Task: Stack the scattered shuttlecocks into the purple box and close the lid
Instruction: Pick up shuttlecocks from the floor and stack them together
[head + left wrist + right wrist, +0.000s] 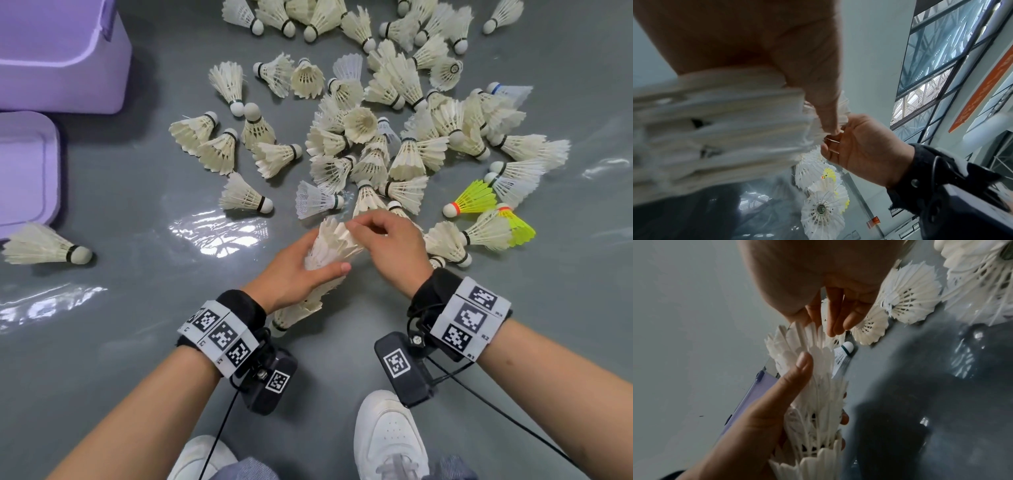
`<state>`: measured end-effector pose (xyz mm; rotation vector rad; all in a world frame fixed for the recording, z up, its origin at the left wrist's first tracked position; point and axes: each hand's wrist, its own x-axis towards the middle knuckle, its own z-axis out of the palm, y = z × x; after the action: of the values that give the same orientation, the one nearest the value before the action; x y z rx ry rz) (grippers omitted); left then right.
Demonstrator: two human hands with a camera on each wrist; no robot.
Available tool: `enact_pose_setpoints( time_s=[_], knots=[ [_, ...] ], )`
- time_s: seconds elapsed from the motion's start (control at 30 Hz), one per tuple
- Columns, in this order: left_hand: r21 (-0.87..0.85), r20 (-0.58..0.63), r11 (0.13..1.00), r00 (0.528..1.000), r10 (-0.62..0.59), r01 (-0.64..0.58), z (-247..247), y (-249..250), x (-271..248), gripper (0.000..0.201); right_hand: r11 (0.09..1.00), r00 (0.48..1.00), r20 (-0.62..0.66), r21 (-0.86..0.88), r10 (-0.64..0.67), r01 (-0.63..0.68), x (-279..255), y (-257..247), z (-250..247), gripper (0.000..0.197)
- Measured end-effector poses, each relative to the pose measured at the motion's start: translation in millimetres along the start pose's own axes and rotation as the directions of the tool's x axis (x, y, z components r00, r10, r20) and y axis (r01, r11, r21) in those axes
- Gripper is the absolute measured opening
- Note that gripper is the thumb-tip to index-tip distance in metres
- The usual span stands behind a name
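My left hand (327, 254) grips a stack of nested white shuttlecocks (330, 245) low over the grey floor, feathers pointing away from me and a cork sticking out below the wrist. My right hand (354, 226) pinches the feather rim of the top shuttlecock. The right wrist view shows the stack (818, 394) held between the left thumb and fingers (797, 369), with the right fingertips (833, 327) on the top feathers. The purple box (68, 58) stands at the far left, its lid (24, 171) lying flat in front of it. Many loose shuttlecocks (404, 137) lie scattered ahead.
Two yellow shuttlecocks (478, 199) lie at the right of the pile. A lone white shuttlecock (44, 245) rests by the lid's near edge. My white shoes (387, 438) are at the bottom. The glossy floor (144, 308) stretches between me and the box.
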<state>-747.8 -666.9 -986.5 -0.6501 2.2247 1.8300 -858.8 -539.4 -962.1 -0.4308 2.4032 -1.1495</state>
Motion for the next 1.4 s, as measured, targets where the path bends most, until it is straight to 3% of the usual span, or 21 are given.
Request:
enact_pose_setpoints(
  time_s=[0.17,0.33,0.53,0.6,0.67,0.77,0.9,1.0,1.17,1.27,1.4],
  knots=[
    [0.045,0.087,0.998,0.996,-0.037,0.033,20.0,2.5,15.8,0.044,0.992,0.996,-0.070,-0.110,0.060,-0.068,-7.2,20.3,-26.0,0.023],
    [0.072,0.075,0.996,0.996,-0.056,0.051,36.7,5.1,26.0,0.057,0.947,0.980,-0.152,-0.274,0.130,-0.168,-16.1,51.6,-54.7,0.035],
    [0.078,0.060,0.996,0.997,-0.047,0.042,42.2,8.5,28.7,0.056,0.847,0.967,-0.019,-0.477,0.255,-0.233,-24.9,66.8,-57.0,0.053],
    [0.065,0.073,0.997,0.996,-0.044,0.039,40.1,8.5,27.3,0.061,0.830,0.968,0.005,-0.516,0.250,-0.211,-24.1,70.5,-55.3,0.044],
    [0.048,0.066,0.998,0.997,-0.041,0.038,35.2,8.5,24.2,0.064,0.848,0.980,-0.015,-0.500,0.196,-0.177,-20.5,71.4,-55.1,0.030],
    [0.051,0.035,0.998,0.999,-0.036,0.034,25.6,8.1,19.2,0.061,0.910,0.985,-0.155,-0.393,0.076,-0.132,-12.0,59.1,-57.0,0.022],
    [0.071,-0.013,0.997,1.000,-0.007,0.008,8.2,6.0,11.1,0.066,0.996,0.938,-0.345,-0.061,0.039,-0.064,8.1,20.4,-57.9,0.020],
    [0.087,-0.025,0.996,0.999,0.026,-0.024,-0.9,7.1,5.0,0.068,0.982,0.961,-0.274,0.184,0.026,0.026,16.7,-5.9,-46.5,0.021],
    [0.050,-0.090,0.997,0.994,0.061,-0.056,-14.2,5.0,-4.0,0.072,0.969,0.999,-0.038,0.244,0.036,-0.025,14.5,-26.4,-13.9,0.029],
    [0.058,-0.132,0.997,0.989,0.065,-0.058,-23.9,0.9,-7.1,0.073,0.990,0.999,0.033,0.143,-0.021,0.016,12.0,-25.4,-1.3,0.026],
    [0.083,-0.154,0.994,0.984,0.090,-0.078,-35.1,-6.8,-12.4,0.067,0.967,0.977,0.102,-0.156,-0.186,0.200,10.5,-36.6,14.8,0.016]
  ],
)
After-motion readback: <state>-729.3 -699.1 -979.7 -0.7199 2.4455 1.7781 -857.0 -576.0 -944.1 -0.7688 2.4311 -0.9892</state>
